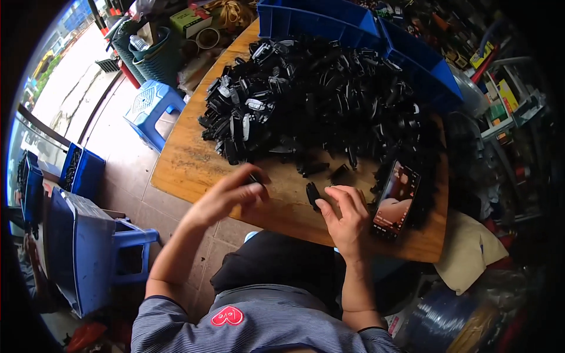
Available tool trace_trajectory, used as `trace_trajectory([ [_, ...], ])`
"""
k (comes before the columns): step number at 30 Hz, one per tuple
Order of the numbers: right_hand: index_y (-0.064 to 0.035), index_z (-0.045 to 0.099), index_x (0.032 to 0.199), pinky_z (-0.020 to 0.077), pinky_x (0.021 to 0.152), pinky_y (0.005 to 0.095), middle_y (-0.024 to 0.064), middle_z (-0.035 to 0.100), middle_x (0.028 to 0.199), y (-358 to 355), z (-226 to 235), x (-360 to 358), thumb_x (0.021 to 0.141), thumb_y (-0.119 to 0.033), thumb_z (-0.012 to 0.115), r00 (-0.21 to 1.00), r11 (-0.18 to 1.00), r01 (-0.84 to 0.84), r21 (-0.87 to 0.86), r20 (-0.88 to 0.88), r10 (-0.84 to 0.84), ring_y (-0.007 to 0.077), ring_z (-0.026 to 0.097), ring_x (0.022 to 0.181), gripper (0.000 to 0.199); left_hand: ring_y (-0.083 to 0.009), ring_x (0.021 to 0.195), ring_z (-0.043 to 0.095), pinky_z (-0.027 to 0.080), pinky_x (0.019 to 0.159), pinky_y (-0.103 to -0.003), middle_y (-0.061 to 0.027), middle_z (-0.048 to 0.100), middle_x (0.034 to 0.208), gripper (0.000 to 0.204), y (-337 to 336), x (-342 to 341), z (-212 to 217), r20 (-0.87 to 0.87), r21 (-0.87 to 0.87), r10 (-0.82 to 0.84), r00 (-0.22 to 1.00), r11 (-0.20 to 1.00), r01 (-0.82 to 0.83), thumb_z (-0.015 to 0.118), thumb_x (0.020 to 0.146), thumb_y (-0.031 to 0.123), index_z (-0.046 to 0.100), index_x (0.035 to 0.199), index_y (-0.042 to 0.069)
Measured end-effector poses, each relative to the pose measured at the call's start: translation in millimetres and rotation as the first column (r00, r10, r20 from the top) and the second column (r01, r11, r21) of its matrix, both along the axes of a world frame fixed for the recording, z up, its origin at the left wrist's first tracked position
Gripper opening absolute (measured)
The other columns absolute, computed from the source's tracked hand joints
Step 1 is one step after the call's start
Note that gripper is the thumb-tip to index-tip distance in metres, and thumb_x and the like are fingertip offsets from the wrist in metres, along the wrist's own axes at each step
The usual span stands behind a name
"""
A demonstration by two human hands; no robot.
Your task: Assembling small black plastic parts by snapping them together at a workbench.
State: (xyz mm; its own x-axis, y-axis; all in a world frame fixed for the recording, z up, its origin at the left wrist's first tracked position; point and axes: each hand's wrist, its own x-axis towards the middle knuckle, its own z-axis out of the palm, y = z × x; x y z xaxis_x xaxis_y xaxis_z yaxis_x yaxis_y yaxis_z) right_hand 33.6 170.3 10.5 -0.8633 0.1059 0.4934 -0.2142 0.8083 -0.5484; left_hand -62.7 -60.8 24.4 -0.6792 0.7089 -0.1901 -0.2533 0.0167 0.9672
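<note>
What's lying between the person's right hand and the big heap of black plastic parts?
The head view shows small, loose black plastic pieces on the brown wooden table between the right hand and the heap.

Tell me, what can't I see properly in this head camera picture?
All in the head view:
- Left hand: blurred, so I can't tell what the dark thing at its fingers is.
- Black piece by the right hand: too small and dark to tell if it's pinched.
- Pile: top parts hide those underneath.
- Phone: its lettering is too small.
- Blue bin: cut off by the top edge.
</note>
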Motion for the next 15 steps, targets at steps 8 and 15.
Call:
trace_trajectory([
  [8, -0.0004, 0.059, 0.099, 0.0435, 0.076, 0.037, 0.0117, 0.056, 0.092, 4.5, -3.6, 4.1, 0.076, -0.004, 0.063, 0.98, 0.984, 0.121, 0.132, 0.139, -0.139, 0.0306, 0.051, 0.09, 0.024, -0.0112, 0.092, 0.048, 0.035, 0.085, -0.024, -0.0019, 0.051, 0.092, 0.038, 47.6, 25.6, -17.1, -0.057, 0.122, -0.11, 0.992, 0.986, 0.117, 0.058, 0.087, 0.027, 0.049, 0.117, 0.004],
  [15, -0.0001, 0.054, 0.098, 0.043, 0.07, 0.0252, 0.0053, 0.055, 0.084, -6.1, 0.4, 22.9, 0.092, -0.009, 0.046, 0.98, 0.661, 0.104, -0.744, 0.189, 0.058, 0.0136, 0.053, 0.076, 0.013, -0.0134, 0.077, 0.053, 0.043, 0.07, -0.025, -0.0033, 0.055, 0.084, 0.038, 51.5, 29.2, -4.5, -0.07, -0.015, -0.217, 0.974, 0.976, 0.216, 0.06, 0.086, 0.025, 0.051, 0.117, 0.005],
])
